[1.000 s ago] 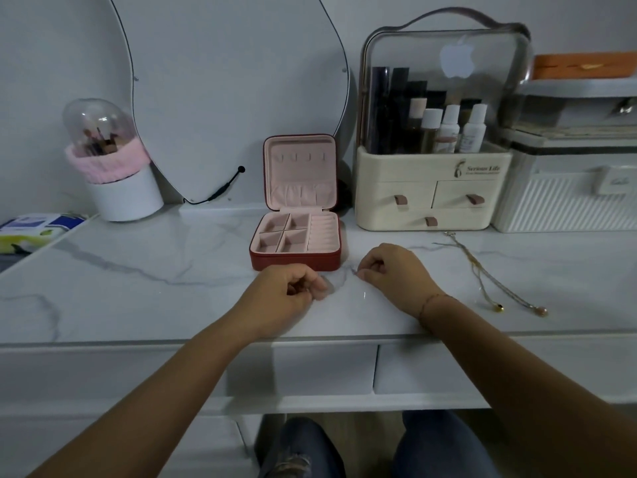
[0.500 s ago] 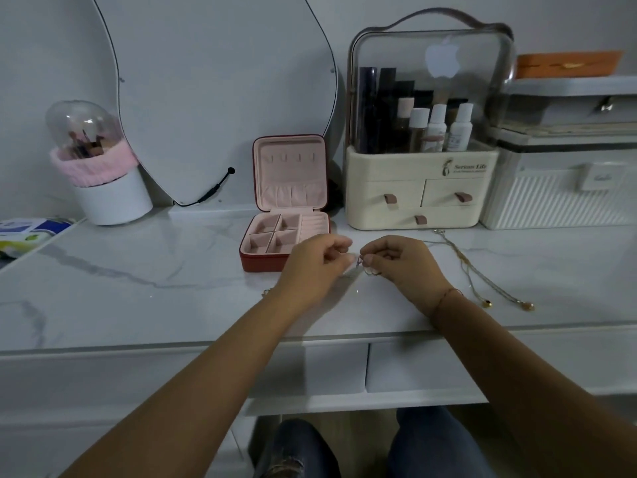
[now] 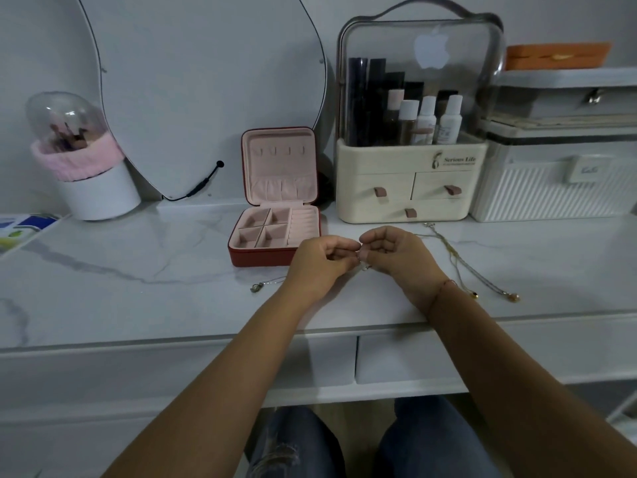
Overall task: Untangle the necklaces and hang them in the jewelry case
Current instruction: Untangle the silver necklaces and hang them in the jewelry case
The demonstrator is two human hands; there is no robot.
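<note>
Left hand (image 3: pixel 319 267): the fingers (image 3: pixel 346 243) are curled inward, and a fine chain is pinched at their tips.
Right hand (image 3: pixel 400 260): the fingers (image 3: pixel 372 240) are likewise curled, and the same chain is pinched just opposite the left fingertips. The two sets of fingertips are almost touching.
Silver necklace (image 3: pixel 267 282): a short glinting piece is seen between and just below the two sets of fingertips. The rest is hidden under the left hand, then trails out along the tabletop to the left of the left fingers and ends in a small pendant.
Clasp: whether it is fastened or undone cannot be told, as the detail at the fingertips is too small.
Jewelry case (image 3: pixel 275 215): it is placed just beyond and to the left of the left fingers, with the lid stood upright. Its red front wall is partly covered by the left knuckles.
Hooks (image 3: pixel 279 151): a row of small hooks is seen in the pink lid, well beyond the fingers, with nothing hung on it.
Gold necklaces (image 3: pixel 456 267): thin strands are laid together on the marble to the right of the right fingers, apart from the hand. Their pendant ends are set nearest the table edge.
Tabletop (image 3: pixel 138 298): white marble is spread beneath both hands.
Cosmetics organiser (image 3: pixel 413 181): it is stood beyond the right fingers, against the wall.
Mirror (image 3: pixel 206 98): it is propped beyond the left fingers, behind the case.
</note>
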